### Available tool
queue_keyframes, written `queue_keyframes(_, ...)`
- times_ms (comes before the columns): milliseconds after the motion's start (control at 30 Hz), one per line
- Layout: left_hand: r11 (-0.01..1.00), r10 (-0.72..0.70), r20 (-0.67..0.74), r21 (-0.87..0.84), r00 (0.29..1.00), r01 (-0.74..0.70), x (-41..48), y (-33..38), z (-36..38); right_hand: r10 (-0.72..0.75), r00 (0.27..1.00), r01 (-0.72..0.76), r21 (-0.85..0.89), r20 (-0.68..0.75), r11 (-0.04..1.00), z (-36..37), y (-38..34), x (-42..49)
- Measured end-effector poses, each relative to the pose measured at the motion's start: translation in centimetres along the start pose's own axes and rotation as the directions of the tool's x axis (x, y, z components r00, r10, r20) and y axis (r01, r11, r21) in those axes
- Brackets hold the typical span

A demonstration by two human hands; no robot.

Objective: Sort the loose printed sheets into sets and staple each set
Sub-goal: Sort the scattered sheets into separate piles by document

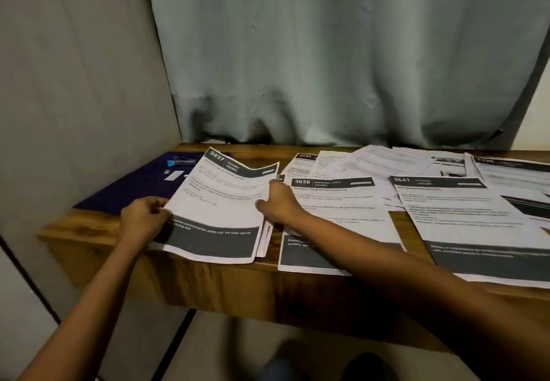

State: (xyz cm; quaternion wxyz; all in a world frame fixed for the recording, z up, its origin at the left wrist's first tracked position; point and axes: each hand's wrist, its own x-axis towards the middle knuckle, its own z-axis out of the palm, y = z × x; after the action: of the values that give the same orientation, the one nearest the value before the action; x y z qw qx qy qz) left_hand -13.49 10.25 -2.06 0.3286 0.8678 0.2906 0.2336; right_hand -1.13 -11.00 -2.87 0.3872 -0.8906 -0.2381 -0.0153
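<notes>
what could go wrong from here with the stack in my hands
The white printed set headed 2437, gripped by the left hand and right hand, shows lower sheets fanned out at its right edge; stapling now may bind them crooked.
The right forearm crosses over the white sheet headed 3638, which lies at the wooden table's front edge; pulling back might drag it off.

I am reading "2437 KITCHEN" on the held sheet [220, 199]. At three o'clock from it, the middle sheet [336, 202] is showing "3638" and "Dressing Table Surface Cleaning". Further that way, the right sheet [464, 220] is showing "2641", and at one o'clock the back sheet [300, 162] is showing "2692".
</notes>
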Motion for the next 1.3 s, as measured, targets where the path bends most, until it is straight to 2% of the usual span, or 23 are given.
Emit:
queue_keyframes(100, 0.997, 0.021, -0.008, 0.075, 1.000, -0.020, 0.0, -1.1, -0.2, -0.003, 0.990, 0.030, -0.200, 0.138, 0.979, 1.2, -0.1, -0.1)
queue_keyframes(167, 0.992, 0.044, -0.015, 0.118, 0.999, -0.042, 0.0, -1.8, -0.1, -0.007, 0.970, 0.101, -0.375, 0.245, 0.922, 1.7, 0.2, -0.4)
queue_keyframes(267, 0.983, 0.080, -0.016, 0.166, 0.997, -0.076, -0.2, -2.1, 0.1, -0.016, 0.946, 0.174, -0.466, 0.324, 0.868, 2.2, 0.9, -0.9)
queue_keyframes(433, 0.977, 0.086, -0.017, 0.195, 0.996, -0.081, -0.5, -1.9, 0.5, -0.031, 0.939, 0.198, -0.464, 0.343, 0.864, 2.2, 1.3, -1.2)
queue_keyframes(633, 0.979, 0.041, -0.086, 0.204, 0.995, -0.023, -0.5, -1.8, 0.1, -0.072, 0.919, 0.234, -0.389, 0.387, 0.891, 2.0, 1.1, -1.4)
queue_keyframes(933, 0.972, 0.029, -0.124, 0.235, 0.992, 0.001, -0.8, -2.2, 0.0, -0.079, 0.914, 0.254, -0.410, 0.399, 0.876, 2.2, 0.8, -1.2)
queue_keyframes(1300, 0.989, 0.034, -0.124, 0.144, 0.992, -0.016, -0.6, -2.1, -0.1, -0.060, 0.918, 0.238, -0.425, 0.392, 0.873, 2.2, 0.4, -0.7)
